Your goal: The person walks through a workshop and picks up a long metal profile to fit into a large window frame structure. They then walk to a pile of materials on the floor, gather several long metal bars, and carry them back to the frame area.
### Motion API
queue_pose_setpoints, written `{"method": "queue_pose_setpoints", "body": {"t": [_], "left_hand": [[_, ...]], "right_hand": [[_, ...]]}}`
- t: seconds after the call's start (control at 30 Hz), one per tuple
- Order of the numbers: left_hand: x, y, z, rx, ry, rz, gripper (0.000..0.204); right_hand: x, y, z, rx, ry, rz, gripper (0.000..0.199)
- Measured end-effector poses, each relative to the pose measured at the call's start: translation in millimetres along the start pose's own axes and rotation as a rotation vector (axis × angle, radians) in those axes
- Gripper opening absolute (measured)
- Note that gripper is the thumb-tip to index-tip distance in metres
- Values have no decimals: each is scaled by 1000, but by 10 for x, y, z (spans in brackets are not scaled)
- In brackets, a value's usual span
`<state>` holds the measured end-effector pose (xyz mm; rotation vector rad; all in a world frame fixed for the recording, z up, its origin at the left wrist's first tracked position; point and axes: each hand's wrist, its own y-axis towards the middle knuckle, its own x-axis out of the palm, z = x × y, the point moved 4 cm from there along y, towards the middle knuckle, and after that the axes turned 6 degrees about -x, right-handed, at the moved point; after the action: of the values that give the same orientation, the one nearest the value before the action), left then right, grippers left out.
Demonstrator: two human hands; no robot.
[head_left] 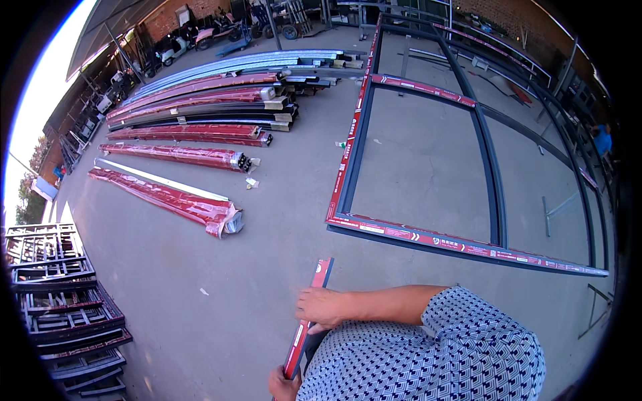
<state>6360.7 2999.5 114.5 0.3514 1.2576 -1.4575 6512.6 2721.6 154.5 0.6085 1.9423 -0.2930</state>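
A short length of dark metal profile (pixel 294 351) with printed red film on its face runs slantwise in front of my body. My right hand (pixel 322 307) is closed around its upper middle, with the forearm coming across from the right. Lower down, at the bottom edge of the picture, my left hand (pixel 284 385) grips the near end; part of that hand is cut off. The far end of the profile sticks out past my right hand. Beyond it stands a large dark window frame (pixel 428 234) with red film along its bars, apart from the piece I hold.
Bundles of long profiles wrapped in red film (pixel 174 154) lie on the concrete floor at left. Behind them are bluish-silver bars (pixel 234 65). Dark smaller frames (pixel 67 307) are stacked at lower left. Scooters (pixel 172 50) stand far back; a person in blue (pixel 602 139) is at far right.
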Motion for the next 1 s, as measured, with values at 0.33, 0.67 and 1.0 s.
{"method": "queue_pose_setpoints", "body": {"t": [0.33, 0.67, 1.0], "left_hand": [[-1546, 2641, 694, 571, 274, 224, 33], [-1581, 4536, 823, 97, 124, 48, 46], [-1817, 6374, 1945, 64, -22, 24, 40]], "right_hand": [[-209, 1379, 1295, 360, 52, 43, 27], [-1059, 2685, 3126, 316, -90, 174, 19], [-2343, 2053, 5005, 731, -54, 604, 34]]}}
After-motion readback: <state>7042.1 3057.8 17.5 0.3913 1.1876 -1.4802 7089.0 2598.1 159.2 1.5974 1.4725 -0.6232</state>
